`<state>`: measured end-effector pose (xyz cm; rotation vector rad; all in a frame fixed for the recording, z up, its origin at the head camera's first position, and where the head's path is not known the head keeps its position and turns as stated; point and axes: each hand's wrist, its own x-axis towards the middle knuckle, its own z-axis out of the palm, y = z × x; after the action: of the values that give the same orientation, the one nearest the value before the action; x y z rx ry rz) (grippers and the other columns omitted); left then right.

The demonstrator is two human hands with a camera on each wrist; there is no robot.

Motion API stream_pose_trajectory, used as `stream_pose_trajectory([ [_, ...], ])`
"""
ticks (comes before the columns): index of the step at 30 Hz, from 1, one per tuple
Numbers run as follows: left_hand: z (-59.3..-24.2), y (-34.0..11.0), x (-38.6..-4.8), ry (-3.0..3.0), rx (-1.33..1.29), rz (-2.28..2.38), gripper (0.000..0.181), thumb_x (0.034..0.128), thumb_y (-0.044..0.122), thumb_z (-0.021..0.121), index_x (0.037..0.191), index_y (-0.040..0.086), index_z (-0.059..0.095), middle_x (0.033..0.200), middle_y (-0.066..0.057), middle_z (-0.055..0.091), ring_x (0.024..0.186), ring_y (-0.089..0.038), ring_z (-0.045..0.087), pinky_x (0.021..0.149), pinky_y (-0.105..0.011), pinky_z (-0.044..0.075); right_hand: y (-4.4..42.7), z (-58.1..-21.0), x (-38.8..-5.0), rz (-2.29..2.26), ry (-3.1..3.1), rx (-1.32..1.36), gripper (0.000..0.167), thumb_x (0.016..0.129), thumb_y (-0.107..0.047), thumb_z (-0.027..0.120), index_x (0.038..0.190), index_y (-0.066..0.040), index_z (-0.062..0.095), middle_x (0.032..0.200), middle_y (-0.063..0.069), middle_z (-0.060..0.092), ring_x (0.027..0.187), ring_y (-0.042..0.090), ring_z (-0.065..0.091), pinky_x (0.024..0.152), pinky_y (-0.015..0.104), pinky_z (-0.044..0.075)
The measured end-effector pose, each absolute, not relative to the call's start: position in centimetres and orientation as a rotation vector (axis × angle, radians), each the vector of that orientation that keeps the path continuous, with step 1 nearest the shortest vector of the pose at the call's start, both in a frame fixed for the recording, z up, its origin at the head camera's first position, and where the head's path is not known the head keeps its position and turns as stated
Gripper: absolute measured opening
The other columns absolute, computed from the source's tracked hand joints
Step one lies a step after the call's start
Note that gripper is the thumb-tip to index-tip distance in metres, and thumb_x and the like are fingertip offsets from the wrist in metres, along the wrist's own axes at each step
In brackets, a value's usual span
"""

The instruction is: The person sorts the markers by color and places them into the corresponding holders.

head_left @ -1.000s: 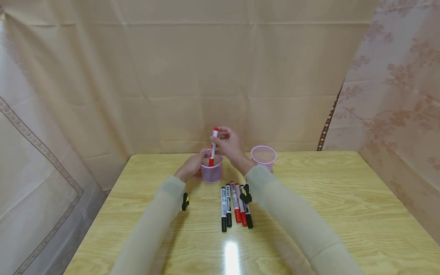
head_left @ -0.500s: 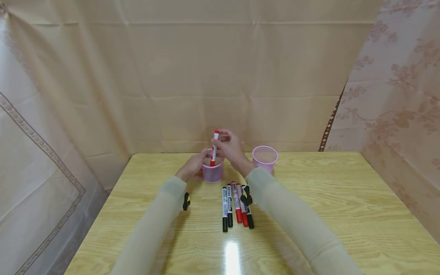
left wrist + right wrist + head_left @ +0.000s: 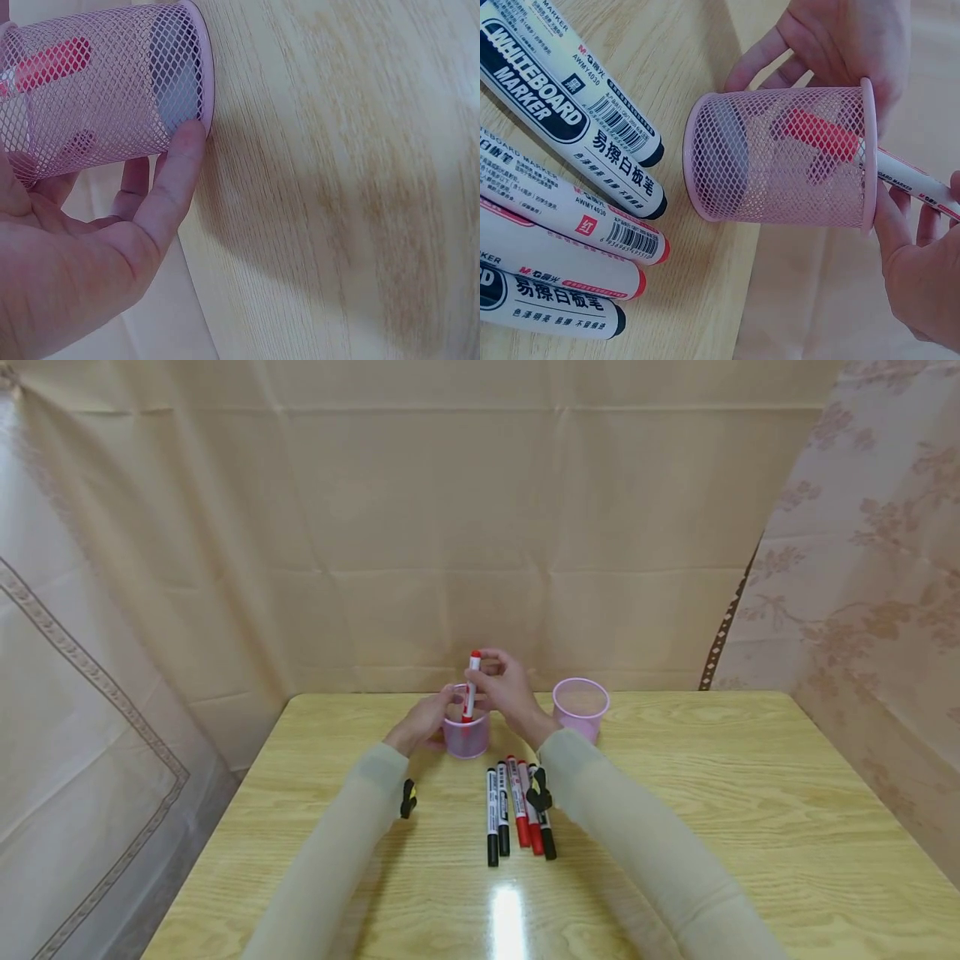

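Observation:
My left hand (image 3: 422, 722) grips a pink mesh pen cup (image 3: 467, 743) by its left side, the thumb up at the rim. In the left wrist view one finger (image 3: 180, 157) touches the cup near its base. My right hand (image 3: 516, 695) pinches a red whiteboard marker (image 3: 472, 687) by its upper part, above the cup. Its red-capped end (image 3: 821, 135) points down and shows through the mesh, inside the cup and above the bottom. The marker stands slightly tilted.
Several whiteboard markers (image 3: 503, 810), black and red, lie side by side on the wooden table (image 3: 675, 860) in front of the cup. A second pink mesh cup (image 3: 579, 727) stands to the right, behind my right forearm. A beige cloth (image 3: 420, 527) hangs behind the table.
My right hand has moved down a little, and the red whiteboard marker has sunk deeper into the cup. The left hand keeps its hold on the cup.

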<state>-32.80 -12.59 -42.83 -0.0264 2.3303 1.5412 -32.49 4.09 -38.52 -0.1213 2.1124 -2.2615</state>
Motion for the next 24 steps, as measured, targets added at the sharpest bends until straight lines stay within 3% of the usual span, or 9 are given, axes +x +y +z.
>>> stream_pose_trajectory([
  [9, -42.59, -12.27, -32.61, 2.332, -0.011, 1.547, 0.063, 0.1081, 0.057, 0.021, 0.148, 0.018, 0.051, 0.153, -0.017, 0.043, 0.128, -0.042, 0.053, 0.095, -0.056, 0.052, 3.98, -38.78, -32.61, -2.269, 2.147, -0.081, 0.035, 0.097, -0.01, 0.07, 0.13, -0.007, 0.06, 0.102, 0.012, 0.061, 0.085, 0.034, 0.071, 0.073, 0.04, 0.062],
  [13, -42.6, -12.2, -32.55, 2.332, -0.019, 1.553, 0.065, 0.1082, 0.056, 0.02, 0.148, 0.016, 0.052, 0.155, -0.018, 0.042, 0.127, -0.043, 0.053, 0.094, -0.056, 0.053, 3.96, -38.98, -32.66, -2.245, 2.206, -0.079, 0.033, 0.095, -0.009, 0.072, 0.126, -0.005, 0.062, 0.1, 0.013, 0.061, 0.079, 0.027, 0.07, 0.071, 0.037, 0.062],
  [24, -42.86, -12.08, -32.68, 2.313, -0.046, 1.587, 0.065, 0.1085, 0.055, 0.018, 0.145, 0.017, 0.055, 0.152, -0.018, 0.045, 0.121, -0.042, 0.057, 0.093, -0.055, 0.053, 3.7, -39.2, -32.65, -2.122, 2.397, -0.098, 0.031, 0.094, -0.007, 0.071, 0.124, -0.002, 0.064, 0.1, 0.011, 0.061, 0.083, 0.02, 0.062, 0.077, 0.038, 0.061],
])
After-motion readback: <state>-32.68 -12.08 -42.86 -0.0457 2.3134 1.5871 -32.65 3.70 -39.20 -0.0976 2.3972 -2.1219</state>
